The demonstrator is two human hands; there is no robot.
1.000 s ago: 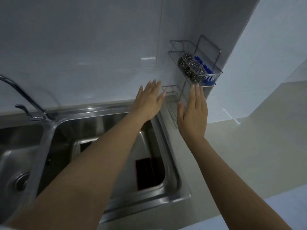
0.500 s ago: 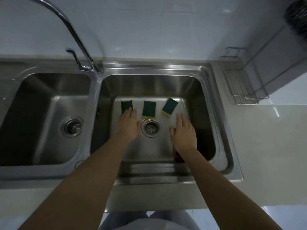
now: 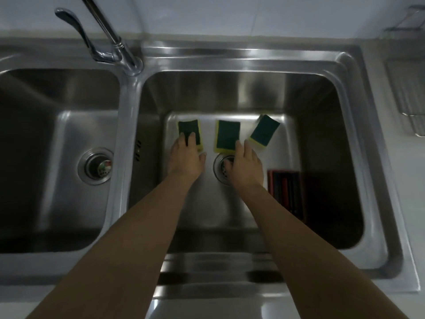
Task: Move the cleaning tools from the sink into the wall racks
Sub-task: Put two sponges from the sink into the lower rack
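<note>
Three green-and-yellow sponges lie in a row on the floor of the right sink basin (image 3: 322, 93): a left sponge (image 3: 189, 128), a middle sponge (image 3: 226, 134) and a tilted right sponge (image 3: 264, 130). My left hand (image 3: 186, 157) rests its fingertips on the near end of the left sponge, fingers spread. My right hand (image 3: 246, 164) hovers over the drain, fingertips touching the near right corner of the middle sponge. Neither hand has closed around a sponge. The wire wall rack (image 3: 409, 93) shows at the right edge.
A dark red ribbed object (image 3: 287, 192) lies in the basin just right of my right wrist. The faucet (image 3: 108, 35) rises between the two basins. The left basin (image 3: 59, 139) has only its drain. A pale counter borders the sink on the right.
My view swung down from the wall rack to the sink. Both hands dropped into the right basin and moved forward until their fingertips reached the left and middle sponges.
</note>
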